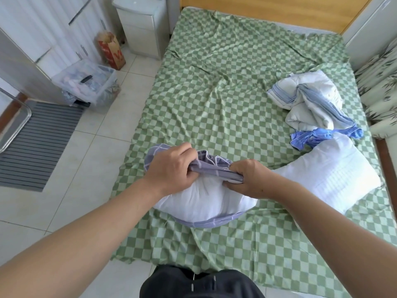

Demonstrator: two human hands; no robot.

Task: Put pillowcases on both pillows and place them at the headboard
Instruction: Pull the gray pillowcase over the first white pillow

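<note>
Pillows, two, both on the bed point(214, 87), both near its foot edge and well apart from the headboard point(279, 11).

Item 1: white pillow point(206, 201), at the middle of the foot edge. A lilac checked pillowcase point(210, 166) is bunched over its far end, and a band of the same cloth shows under its near side; most of the white filling is bare. Casing begun, judged well short of done.

Left hand point(169, 168): fingers curled round the gathered hem of the pillowcase, on the left side of the opening. Right hand point(249, 177): fingers curled, pinching the hem on the right side. Both rest against the pillow top, near each other but not touching.

Item 2: second pillow point(326, 175), white, toward the right edge of the bed, just beside item 1. Whether it touches item 1 cannot be told, as the right forearm crosses the gap. No coloured case on it that can be seen; judged not yet started.

Item 3: blue cloth point(318, 136), crumpled, touching the far side of item 2; possibly the second pillowcase, not certain.

Item 4: white quilt with blue trim point(307, 100), heaped near the right edge, beyond the blue cloth.

Outstanding, by judgement: draw the case fully over item 1, case item 2, carry both to the headboard end, where nothing lies at present.
</note>
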